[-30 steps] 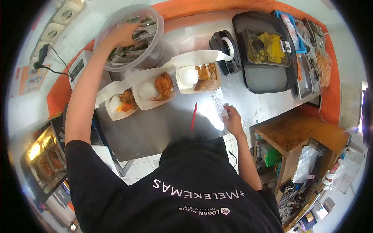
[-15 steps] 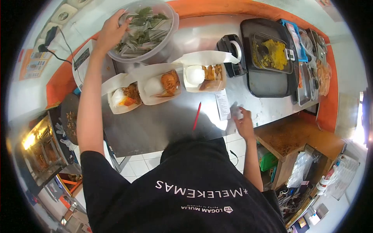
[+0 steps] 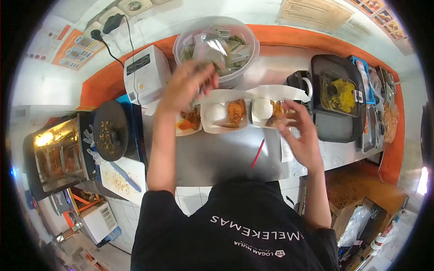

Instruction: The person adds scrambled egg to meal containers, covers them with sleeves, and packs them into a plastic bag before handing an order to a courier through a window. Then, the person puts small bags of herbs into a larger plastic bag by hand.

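Observation:
My left hand (image 3: 187,86) is blurred in front of a clear tub (image 3: 256,49) full of small plastic packets of green leaves (image 3: 237,56). A clear plastic packet (image 3: 212,52) shows at its curled fingers. Over the right-hand open paper box my right hand (image 3: 303,133) has thumb and fingers round a small clear packet (image 3: 273,120), partly hidden. That box holds white rice (image 3: 261,109) and brown pieces. The middle box (image 3: 224,130) has rice and fried chicken (image 3: 236,113). My left forearm partly covers the left box (image 3: 187,132).
A red pen (image 3: 258,153) and a printed receipt (image 3: 286,149) lie on the steel counter. A black tray (image 3: 334,128) with yellow food (image 3: 341,95) stands right. Left are a white printer (image 3: 147,74), a dark mortar (image 3: 110,131) and a cutting board with a knife (image 3: 124,176).
My left hand has come from inside the tub toward the boxes with a packet. My right hand has risen from beside the receipt to the right box. The view has shifted left.

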The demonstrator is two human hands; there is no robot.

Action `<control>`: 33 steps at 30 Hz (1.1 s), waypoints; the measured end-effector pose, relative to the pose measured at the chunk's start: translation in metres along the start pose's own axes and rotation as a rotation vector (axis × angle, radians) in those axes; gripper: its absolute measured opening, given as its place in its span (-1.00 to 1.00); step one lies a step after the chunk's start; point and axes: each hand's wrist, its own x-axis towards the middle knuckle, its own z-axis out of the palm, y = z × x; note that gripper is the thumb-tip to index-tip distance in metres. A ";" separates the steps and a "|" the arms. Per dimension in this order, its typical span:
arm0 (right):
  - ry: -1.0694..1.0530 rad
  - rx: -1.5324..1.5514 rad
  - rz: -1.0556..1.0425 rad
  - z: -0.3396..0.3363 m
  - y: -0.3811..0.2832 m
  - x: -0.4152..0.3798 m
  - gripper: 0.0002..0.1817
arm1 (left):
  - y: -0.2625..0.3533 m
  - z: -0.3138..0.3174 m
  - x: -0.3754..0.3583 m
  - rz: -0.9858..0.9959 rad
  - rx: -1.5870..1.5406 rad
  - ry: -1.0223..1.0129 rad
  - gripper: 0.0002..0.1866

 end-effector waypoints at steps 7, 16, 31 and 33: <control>-0.391 -0.034 0.200 0.055 0.004 0.019 -0.76 | -0.048 0.043 -0.093 -0.109 -0.079 -0.103 -0.67; 0.019 -0.294 0.229 0.020 0.093 0.034 -0.62 | -0.136 0.009 -0.096 -0.075 0.342 0.247 -0.59; -0.020 -0.368 0.158 0.043 0.091 -0.019 -0.56 | -0.163 -0.013 -0.096 -0.118 0.044 0.271 -0.49; -0.031 -0.366 0.173 0.037 0.094 -0.026 -0.58 | -0.174 -0.031 -0.113 -0.207 0.133 0.440 -0.54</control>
